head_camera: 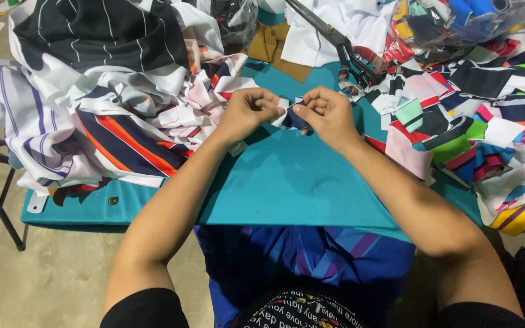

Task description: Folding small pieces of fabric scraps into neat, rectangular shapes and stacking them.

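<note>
I see one small fabric scrap (291,116), navy blue with a white part at its upper left edge. It is crumpled and folded, not lying flat. It sits raised above the teal desk (293,182), pinched between my left hand (249,112) and right hand (329,112), whose fingers (274,109) close on its two ends. Only the middle of the scrap shows; the rest is hidden under the fingertips.
</note>
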